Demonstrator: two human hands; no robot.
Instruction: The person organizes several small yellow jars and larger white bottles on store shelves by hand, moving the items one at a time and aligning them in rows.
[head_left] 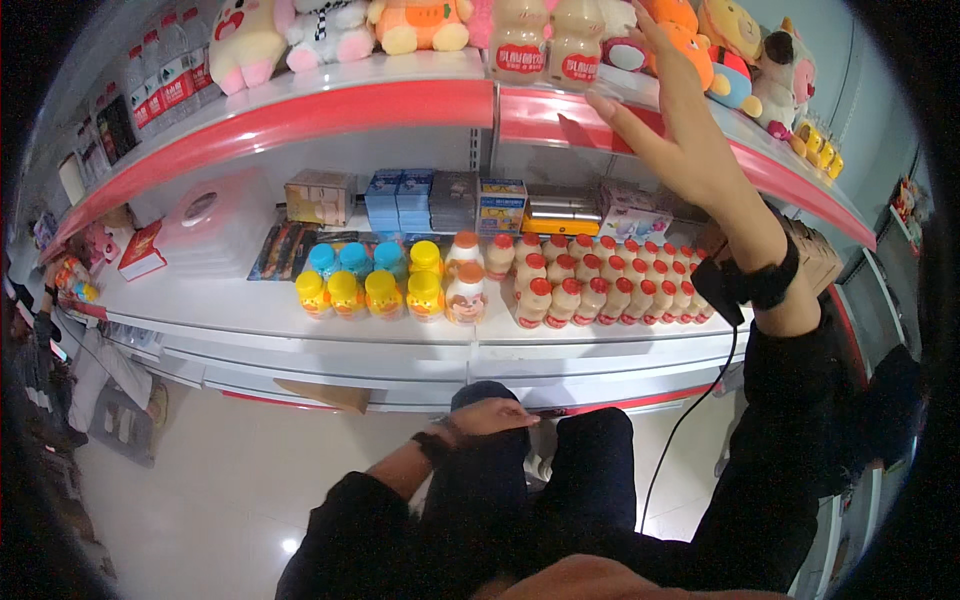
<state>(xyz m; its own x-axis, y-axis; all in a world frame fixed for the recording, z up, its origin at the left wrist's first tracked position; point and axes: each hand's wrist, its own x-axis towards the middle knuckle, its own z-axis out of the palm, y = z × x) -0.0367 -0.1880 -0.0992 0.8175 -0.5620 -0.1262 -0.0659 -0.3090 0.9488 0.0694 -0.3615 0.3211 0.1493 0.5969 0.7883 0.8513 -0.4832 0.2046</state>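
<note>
My right hand (680,125) is raised at the upper shelf, fingers stretched out and thumb apart, with nothing in it. Its thumb points toward two large cream-coloured drink bottles (577,45) with red labels, which stand upright side by side at the shelf's front edge. Whether the thumb touches the nearer bottle, I cannot tell. Plush toys (682,40) sit behind and beside this hand. Down on my left knee rests my left hand (492,415), loosely extended and holding nothing visible.
On the lower shelf (250,310) stand rows of small red-capped bottles (594,290), yellow-capped bottles (383,292) and blue-capped ones. Behind them are small boxes (398,200). Clear water bottles (172,60) fill the upper left. A black cable (690,410) hangs from my right wrist.
</note>
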